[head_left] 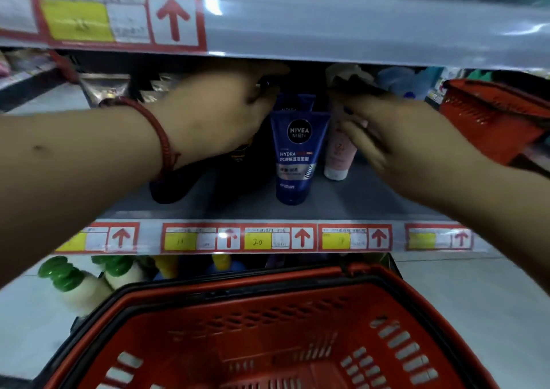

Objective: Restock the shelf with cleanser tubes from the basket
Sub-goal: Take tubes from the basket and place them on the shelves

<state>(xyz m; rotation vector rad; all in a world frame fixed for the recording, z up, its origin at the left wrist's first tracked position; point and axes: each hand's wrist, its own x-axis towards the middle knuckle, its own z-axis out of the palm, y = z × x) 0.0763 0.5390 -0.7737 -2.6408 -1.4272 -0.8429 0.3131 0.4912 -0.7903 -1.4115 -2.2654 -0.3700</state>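
On middle shelf [342,207], blue Nivea Men tube [294,156] stands cap down. Second blue tube [294,103] just behind it, pink tube [339,153] just beside on right. Left hand [220,109] reaches in beside blue tubes, fingers bent into shadow; if it grips something, cannot tell. Right hand [395,138] blurred, fingers [357,133] stretched out and apart, in front of pink tube. Red basket [268,329] below shelf edge.

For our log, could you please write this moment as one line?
left hand: beside rear dark-blue plastic tube | right hand: by pink-white plastic tube | red plastic basket: no tubes visible
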